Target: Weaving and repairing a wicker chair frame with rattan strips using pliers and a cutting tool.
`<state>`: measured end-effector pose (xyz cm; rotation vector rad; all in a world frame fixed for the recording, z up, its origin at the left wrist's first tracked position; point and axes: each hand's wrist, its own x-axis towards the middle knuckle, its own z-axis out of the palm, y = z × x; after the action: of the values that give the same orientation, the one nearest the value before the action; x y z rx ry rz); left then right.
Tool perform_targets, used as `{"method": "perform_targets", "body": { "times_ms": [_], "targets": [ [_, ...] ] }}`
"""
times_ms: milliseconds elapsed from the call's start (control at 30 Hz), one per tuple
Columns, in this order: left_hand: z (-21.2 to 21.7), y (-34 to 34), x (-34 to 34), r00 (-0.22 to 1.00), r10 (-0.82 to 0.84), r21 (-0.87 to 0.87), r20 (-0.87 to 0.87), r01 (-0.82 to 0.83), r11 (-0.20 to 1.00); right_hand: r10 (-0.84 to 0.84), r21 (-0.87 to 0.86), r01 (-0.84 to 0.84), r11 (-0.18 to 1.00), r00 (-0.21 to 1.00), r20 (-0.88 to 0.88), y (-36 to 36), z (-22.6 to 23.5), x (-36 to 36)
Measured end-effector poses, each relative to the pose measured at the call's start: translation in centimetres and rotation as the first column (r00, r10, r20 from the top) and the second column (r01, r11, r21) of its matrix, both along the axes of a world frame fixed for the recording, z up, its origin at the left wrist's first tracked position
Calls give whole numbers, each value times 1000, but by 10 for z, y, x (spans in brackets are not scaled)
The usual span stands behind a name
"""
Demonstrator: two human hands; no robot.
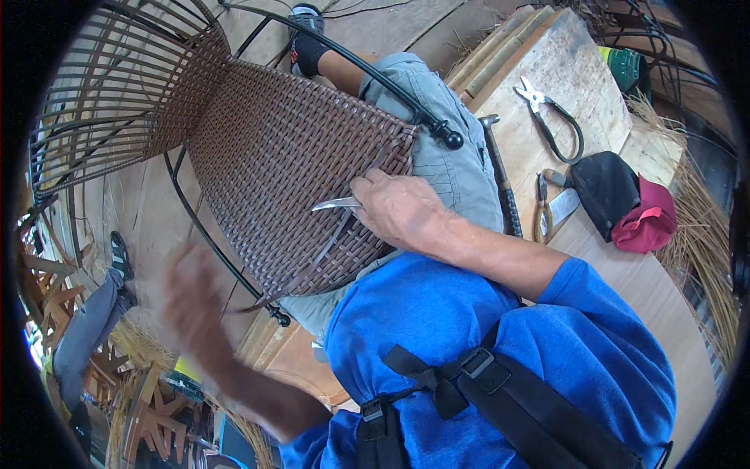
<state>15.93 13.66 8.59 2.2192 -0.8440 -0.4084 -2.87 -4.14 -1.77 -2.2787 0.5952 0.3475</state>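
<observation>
Wicker chair [234,129] lay across the lap [455,160], right hand [397,209] curled round a curved metal blade [336,204] near the seat's [301,148] front edge. Left hand [193,291] was pure blur, I couldn't tell its spread or grip.

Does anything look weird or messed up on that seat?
Yes, a little: one loose-looking strip lies slantwise across the brown woven seat, near the right hand and its curved metal tool, instead of following the neat weave. Nothing looks spilled.
</observation>
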Motion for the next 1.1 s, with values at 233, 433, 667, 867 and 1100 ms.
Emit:
{"method": "perform_targets", "body": {
  "times_ms": [233, 433, 667, 867, 1100],
  "targets": [
    [-93, -158, -67, 888, -198, 97, -416, 260, 961, -6, 240, 8, 971, 1000, -7, -13, 45, -47],
    [-111, -152, -81, 851, -126, 138, -510, 225, 964, -205, 194, 226, 955, 971, -122, -81, 38, -96],
    [-126, -137, -97, 875, -80, 66, -478, 127, 990, 12, -40, -18, 999, 990, -143, -153, 30, -51],
    [-114, -145, -91, 807, 29, 209, -589, 118, 971, 202, -202, -257, 945, 945, -257, -173, 20, -16],
    [-114, -156, -91, 773, 74, 263, -630, 123, 957, 327, -328, -404, 854, 907, -267, -173, 15, 2]
  ]
}}
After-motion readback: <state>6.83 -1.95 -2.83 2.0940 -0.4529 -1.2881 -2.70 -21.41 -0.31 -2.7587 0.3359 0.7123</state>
